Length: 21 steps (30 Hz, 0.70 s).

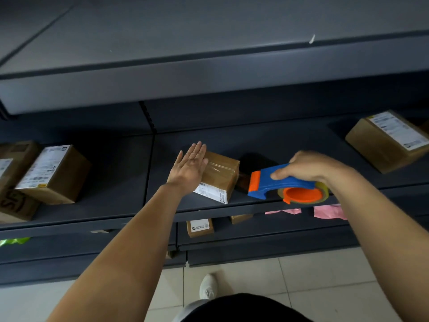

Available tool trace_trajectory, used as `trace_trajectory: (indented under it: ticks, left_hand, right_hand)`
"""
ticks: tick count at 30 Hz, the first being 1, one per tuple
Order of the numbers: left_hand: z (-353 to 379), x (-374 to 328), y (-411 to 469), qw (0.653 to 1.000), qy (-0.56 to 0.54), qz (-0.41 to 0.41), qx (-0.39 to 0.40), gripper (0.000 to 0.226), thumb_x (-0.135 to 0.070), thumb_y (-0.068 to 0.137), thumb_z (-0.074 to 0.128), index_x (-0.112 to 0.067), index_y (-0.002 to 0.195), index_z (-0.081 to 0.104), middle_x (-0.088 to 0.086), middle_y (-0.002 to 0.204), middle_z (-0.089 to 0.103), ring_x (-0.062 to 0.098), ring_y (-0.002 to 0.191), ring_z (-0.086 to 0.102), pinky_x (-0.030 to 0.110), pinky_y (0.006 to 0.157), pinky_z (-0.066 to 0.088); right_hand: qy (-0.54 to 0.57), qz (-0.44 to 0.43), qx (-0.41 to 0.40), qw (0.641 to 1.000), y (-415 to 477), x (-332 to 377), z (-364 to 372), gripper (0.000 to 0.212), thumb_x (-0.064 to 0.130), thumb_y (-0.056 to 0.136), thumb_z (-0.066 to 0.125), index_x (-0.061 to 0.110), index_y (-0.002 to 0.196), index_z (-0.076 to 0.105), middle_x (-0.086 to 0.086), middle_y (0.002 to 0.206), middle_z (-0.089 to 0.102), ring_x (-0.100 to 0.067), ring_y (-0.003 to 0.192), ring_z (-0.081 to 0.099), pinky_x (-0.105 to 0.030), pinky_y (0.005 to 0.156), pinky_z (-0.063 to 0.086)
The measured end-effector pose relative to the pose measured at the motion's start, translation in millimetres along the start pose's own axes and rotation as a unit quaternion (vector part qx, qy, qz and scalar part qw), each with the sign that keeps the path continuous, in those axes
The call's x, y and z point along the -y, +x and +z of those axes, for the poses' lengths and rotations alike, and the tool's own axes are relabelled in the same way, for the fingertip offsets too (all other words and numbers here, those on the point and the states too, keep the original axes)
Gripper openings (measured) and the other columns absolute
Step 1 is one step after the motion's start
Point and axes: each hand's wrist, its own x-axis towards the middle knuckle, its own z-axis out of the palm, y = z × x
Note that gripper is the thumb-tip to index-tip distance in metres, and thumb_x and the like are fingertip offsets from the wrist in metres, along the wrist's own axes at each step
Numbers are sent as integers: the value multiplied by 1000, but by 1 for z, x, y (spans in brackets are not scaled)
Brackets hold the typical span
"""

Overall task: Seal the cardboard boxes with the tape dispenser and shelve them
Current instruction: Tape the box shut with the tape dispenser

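A small cardboard box (222, 175) lies on the dark grey shelf (130, 173), with clear tape across its top and a white label on its near side. My left hand (190, 168) rests flat on the box's left part, fingers straight and together. My right hand (311, 167) grips the handle of a blue and orange tape dispenser (285, 184), held just right of the box above the shelf's front edge. A strip of brown tape runs from the dispenser's orange mouth to the box's right side.
More labelled cardboard boxes stand on the same shelf at the left (53, 173) and far right (387, 140). A small box (200, 227) and pink paper (329, 211) lie on the shelf below. An upper shelf (209, 73) overhangs. My white shoe (208, 287) is on the tiled floor.
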Motion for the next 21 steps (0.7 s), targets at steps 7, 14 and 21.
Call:
trace_trajectory:
  ticks: [7, 14, 21]
  left_hand:
    - [0, 1, 1, 1000, 13, 3, -1, 55, -37, 104, 14, -19, 152, -5, -9, 160, -6, 1, 145, -11, 28, 118, -11]
    - [-3, -2, 1, 999, 29, 10, 13, 54, -34, 105, 15, -18, 152, -5, -8, 160, -7, 3, 145, -12, 32, 118, -13]
    - [-5, -2, 1, 999, 25, 11, 22, 52, -34, 105, 14, -20, 153, -3, -9, 160, -7, 2, 145, -12, 32, 118, -14]
  right_hand:
    - [59, -30, -20, 998, -39, -7, -52, 44, 53, 69, 76, 10, 70, 70, -6, 67, 66, -24, 63, 58, -31, 64, 39]
    - [88, -69, -51, 992, -57, 6, -74, 46, 53, 64, 78, 8, 71, 73, -13, 72, 71, -29, 68, 63, -34, 69, 43]
    - [71, -17, -21, 997, -43, -10, -54, 43, 56, 67, 75, 13, 70, 70, -5, 68, 68, -24, 67, 63, -32, 68, 43]
